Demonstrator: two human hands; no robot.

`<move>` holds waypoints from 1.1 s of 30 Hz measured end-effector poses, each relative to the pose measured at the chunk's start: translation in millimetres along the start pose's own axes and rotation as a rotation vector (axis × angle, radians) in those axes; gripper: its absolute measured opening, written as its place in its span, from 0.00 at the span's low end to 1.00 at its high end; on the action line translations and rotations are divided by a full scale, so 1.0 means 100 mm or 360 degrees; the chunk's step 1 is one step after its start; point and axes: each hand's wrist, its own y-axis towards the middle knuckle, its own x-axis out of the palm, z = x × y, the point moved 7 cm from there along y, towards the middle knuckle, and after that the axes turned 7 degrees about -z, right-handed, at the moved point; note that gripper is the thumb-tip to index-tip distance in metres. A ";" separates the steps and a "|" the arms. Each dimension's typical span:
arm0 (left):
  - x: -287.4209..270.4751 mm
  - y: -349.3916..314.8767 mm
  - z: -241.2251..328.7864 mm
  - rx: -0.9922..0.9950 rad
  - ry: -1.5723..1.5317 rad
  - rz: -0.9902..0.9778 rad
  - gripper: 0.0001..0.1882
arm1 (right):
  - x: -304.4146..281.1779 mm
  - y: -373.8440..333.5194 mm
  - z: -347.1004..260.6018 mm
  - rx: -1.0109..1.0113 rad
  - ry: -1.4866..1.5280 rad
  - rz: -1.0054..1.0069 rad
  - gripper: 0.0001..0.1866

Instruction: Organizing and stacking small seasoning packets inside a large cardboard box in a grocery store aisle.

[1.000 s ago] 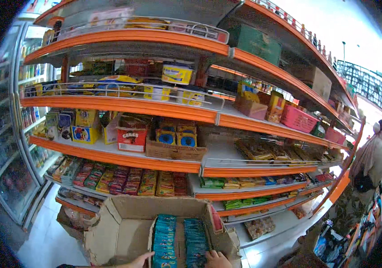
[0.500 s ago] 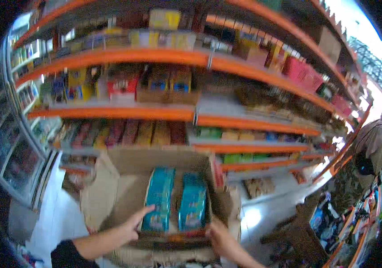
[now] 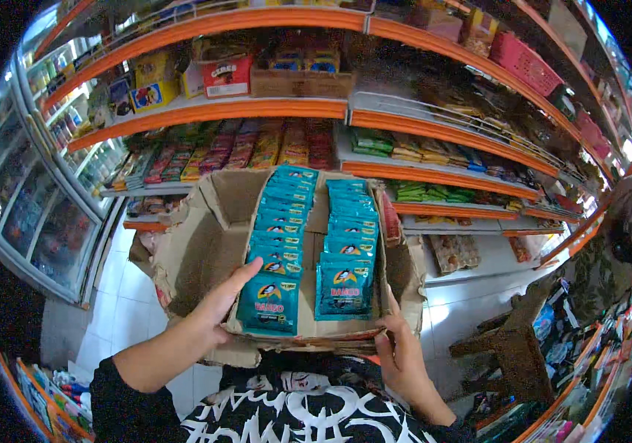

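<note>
A shallow cardboard box point(image 3: 308, 299) holds two long rows of overlapping teal sachets, a left row point(image 3: 269, 303) and a right row point(image 3: 344, 289). My left hand point(image 3: 220, 304) grips the near left edge of this box, its thumb pointing up over the left row's sachets and the other fingers hidden below. At the near right corner my right hand point(image 3: 403, 353) is closed on the cardboard rim, thumb and fingers bent round it. Further worn cardboard walls and a larger brown carton point(image 3: 201, 255) show around it; how the two sit together I cannot tell.
Ahead stand shelves with orange edges point(image 3: 213, 122), stocked with packets and boxes. A glass-door cooler point(image 3: 43, 214) is on the left. An egg tray point(image 3: 452, 252) lies on the low shelf. On the right are a brown wooden stool-like piece point(image 3: 508, 351) and another stocked rack point(image 3: 589, 362).
The view has tilted down, so the shelves sit higher in it and my shirt shows. The box with sachets appears nearer and sharper. Both hands stay on its near edge.
</note>
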 end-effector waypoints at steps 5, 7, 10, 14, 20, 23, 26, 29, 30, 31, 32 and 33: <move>0.33 -0.27 0.10 0.0178 -0.0056 -0.0264 0.28 | -0.07 -0.01 -0.41 -0.0380 0.0053 0.0413 0.35; 0.49 -0.42 0.11 0.0137 -0.0093 -0.0273 0.28 | -0.13 -0.04 -0.42 -0.0396 -0.0059 0.0603 0.39; 0.52 -0.38 0.13 0.0156 -0.0008 -0.0315 0.30 | -0.23 -0.09 -0.39 -0.0521 -0.0056 0.0762 0.37; 1.13 -0.38 0.43 0.0126 0.0063 -0.0637 0.32 | -0.76 -0.16 -0.50 -0.0662 -0.0201 0.0979 0.35; 2.23 -0.48 0.96 0.0435 0.0266 -0.1125 0.28 | -1.60 -0.27 -0.82 -0.1106 -0.0289 0.1464 0.33; 2.69 -0.50 1.31 0.0573 0.0355 -0.1341 0.29 | -2.04 -0.11 -1.07 -0.1270 -0.0349 0.1595 0.33; 3.17 -0.40 1.72 0.0636 0.0364 -0.1669 0.31 | -2.50 -0.04 -1.46 -0.1153 -0.0735 0.1491 0.38; 3.73 -0.35 2.08 0.0859 0.0660 -0.1827 0.35 | -3.14 -0.09 -1.40 -0.0644 -0.0895 0.1743 0.37; 3.86 -0.42 2.08 0.0560 0.0673 -0.1666 0.34 | -3.34 -0.05 -1.48 -0.0547 -0.1102 0.1830 0.37; 3.60 -0.91 2.24 0.0460 0.0645 -0.1352 0.34 | -3.26 0.35 -1.81 -0.0761 -0.0924 0.1593 0.31; 3.94 -0.53 2.45 0.0794 0.0866 -0.1405 0.24 | -3.47 0.30 -1.72 -0.0591 -0.1042 0.1740 0.29; 4.25 -0.20 2.55 0.0699 0.0953 -0.1600 0.23 | -3.66 0.23 -1.62 -0.0419 -0.1160 0.1886 0.27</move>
